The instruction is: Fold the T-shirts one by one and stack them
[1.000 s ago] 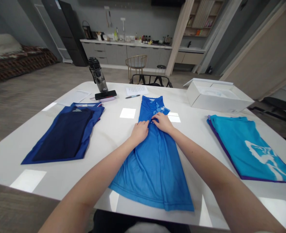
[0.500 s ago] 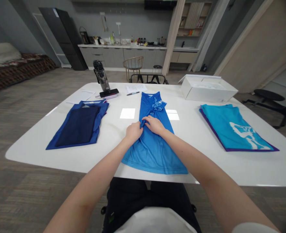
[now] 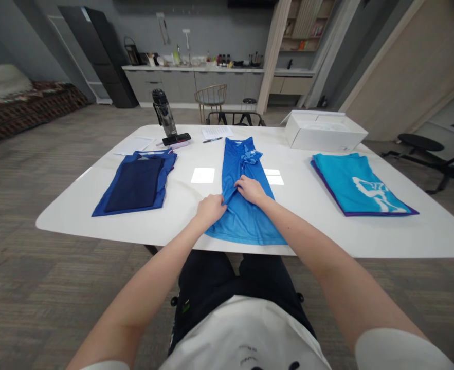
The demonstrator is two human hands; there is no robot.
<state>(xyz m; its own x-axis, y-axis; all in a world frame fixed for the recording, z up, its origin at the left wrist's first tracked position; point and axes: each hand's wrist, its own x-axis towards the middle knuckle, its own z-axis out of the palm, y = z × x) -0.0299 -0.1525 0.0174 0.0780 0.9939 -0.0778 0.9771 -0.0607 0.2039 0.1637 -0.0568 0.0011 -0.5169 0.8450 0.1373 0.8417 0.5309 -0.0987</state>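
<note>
A blue garment (image 3: 250,221), probably a dress, lies lengthwise on the white table in front of me. It is narrow at the far end, flares toward me, and has a ruffled flower-like trim (image 3: 251,155) near the top. My left hand (image 3: 211,208) pinches its left edge at mid-length. My right hand (image 3: 251,189) grips a bit of the cloth closer to the middle, and a raised fold of fabric runs between the two hands. The fingertips of both hands are partly hidden in the cloth.
Folded dark blue clothes (image 3: 134,185) lie on the left of the table (image 3: 288,205), and a turquoise garment (image 3: 342,180) over a purple one on the right. Farther back are a water bottle (image 3: 165,118), a black phone-like object (image 3: 176,139), papers, a pen (image 3: 212,140) and a white box (image 3: 321,134).
My right hand has shifted slightly right and away from my left hand, drawing a fold of cloth between them. The view has tilted, so the table sits higher in it.
</note>
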